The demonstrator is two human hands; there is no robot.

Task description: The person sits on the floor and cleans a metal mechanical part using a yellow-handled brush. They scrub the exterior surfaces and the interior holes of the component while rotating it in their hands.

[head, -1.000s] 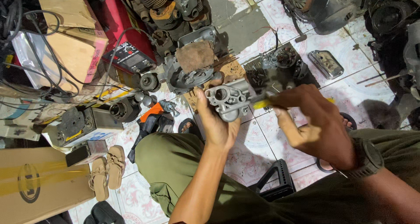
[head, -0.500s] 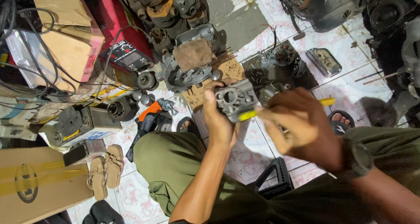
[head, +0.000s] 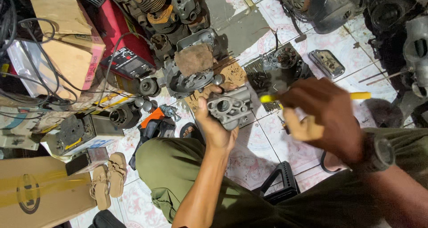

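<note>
Above the tiled floor (head: pixel 267 143), the left hand (head: pixel 214 125) grips a grey metal engine part (head: pixel 229 106) from below, fingers wrapped round it; the right hand (head: pixel 323 116) is closed on a yellow tool (head: pixel 359 95), its tip just beside the part.

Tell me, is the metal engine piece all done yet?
Not yet. The grey metal part is already off any engine, held in the left hand. The right hand holds a yellow tool beside it. More engine parts wait on the floor.
</note>
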